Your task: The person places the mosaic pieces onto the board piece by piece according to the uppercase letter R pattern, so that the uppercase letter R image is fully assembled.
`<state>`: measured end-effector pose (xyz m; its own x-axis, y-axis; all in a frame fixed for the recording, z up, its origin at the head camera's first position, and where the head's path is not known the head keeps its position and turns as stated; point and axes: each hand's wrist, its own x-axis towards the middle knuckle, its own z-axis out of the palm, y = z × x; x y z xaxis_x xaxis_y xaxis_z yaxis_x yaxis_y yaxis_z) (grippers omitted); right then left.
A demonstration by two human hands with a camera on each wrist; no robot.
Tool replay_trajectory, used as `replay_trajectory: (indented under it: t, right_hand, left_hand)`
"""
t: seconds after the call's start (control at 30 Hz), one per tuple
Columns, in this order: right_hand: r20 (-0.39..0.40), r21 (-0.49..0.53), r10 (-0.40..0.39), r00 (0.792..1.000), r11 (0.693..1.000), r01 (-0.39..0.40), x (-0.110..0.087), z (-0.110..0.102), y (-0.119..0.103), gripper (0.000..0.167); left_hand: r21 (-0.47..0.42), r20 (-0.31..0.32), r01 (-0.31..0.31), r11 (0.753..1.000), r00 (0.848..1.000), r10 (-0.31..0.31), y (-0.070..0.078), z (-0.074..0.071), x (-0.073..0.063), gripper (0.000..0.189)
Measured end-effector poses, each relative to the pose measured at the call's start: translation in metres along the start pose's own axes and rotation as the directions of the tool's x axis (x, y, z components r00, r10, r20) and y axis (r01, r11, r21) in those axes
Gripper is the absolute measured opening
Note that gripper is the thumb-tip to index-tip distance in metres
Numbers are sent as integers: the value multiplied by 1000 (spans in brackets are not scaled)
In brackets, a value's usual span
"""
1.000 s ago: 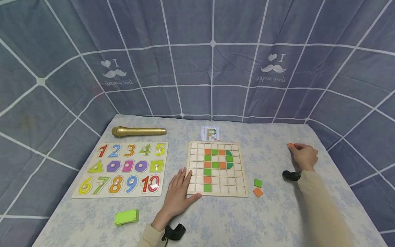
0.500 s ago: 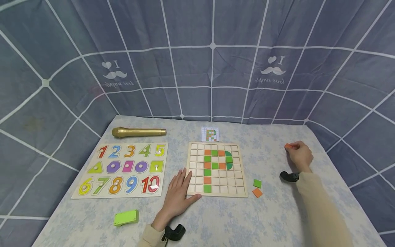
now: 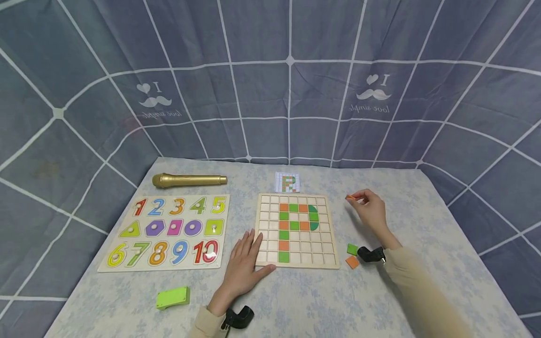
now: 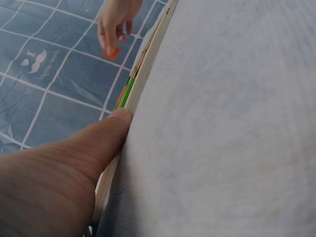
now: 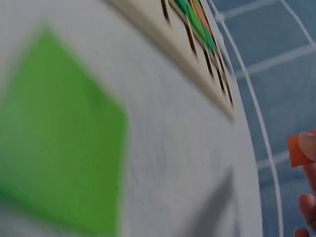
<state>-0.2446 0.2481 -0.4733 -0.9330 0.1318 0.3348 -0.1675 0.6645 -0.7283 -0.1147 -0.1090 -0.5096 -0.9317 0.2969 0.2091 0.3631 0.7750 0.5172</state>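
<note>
My right hand (image 3: 372,213) pinches an orange square tile (image 3: 350,197) between thumb and fingers, above the cloth just right of the wooden grid board (image 3: 325,245). The same orange tile (image 5: 297,150) shows at the right edge of the right wrist view. Green and orange squares and two dark green rounded pieces form a P shape in the board. With fingers straight, my left hand (image 3: 243,270) rests at the board's lower left corner. In the left wrist view its thumb (image 4: 106,133) touches the board's side edge. A green tile (image 3: 352,249) and another orange tile (image 3: 352,262) lie right of the board.
A small pattern card (image 3: 287,182) showing an R lies behind the board. To the left are a number-and-shape puzzle (image 3: 198,257), a gold microphone (image 3: 190,180) and a lime green block (image 3: 173,297). Dark grid-patterned fabric (image 3: 270,94) hangs behind the table.
My right hand has moved left from the table's right side toward the board, carrying the orange tile. The left hand has stayed in place.
</note>
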Motion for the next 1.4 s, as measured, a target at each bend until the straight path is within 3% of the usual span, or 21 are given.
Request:
replay_trajectory:
  t: [0.13, 0.3, 0.5, 0.8, 1.0, 1.4]
  right_hand:
    - [99, 64, -86, 991, 995, 80, -15, 17, -26, 13]
    - [224, 145, -193, 955, 976, 163, -31, 34, -52, 11]
    - [375, 192, -219, 901, 969, 156, -44, 49, -68, 11]
    - [504, 214, -242, 829, 965, 152, -52, 62, -75, 12]
    - [527, 197, -260, 809, 963, 181, -55, 68, -74, 10]
    - [546, 135, -262, 796, 965, 225, -53, 72, -73, 9]
  left_hand:
    - [-5, -1, 2, 1000, 1000, -2, 1, -1, 0, 84]
    - [-19, 2, 5, 1000, 1000, -5, 1, -1, 0, 84]
    - [-21, 7, 4, 1000, 1000, -4, 0, -1, 0, 84]
    - [-18, 6, 9, 1000, 1000, -8, -1, 0, 1, 84]
    - [-13, 3, 3, 1000, 1000, -3, 0, -1, 0, 83]
    - [-18, -13, -11, 1000, 1000, 11, 0, -1, -1, 83]
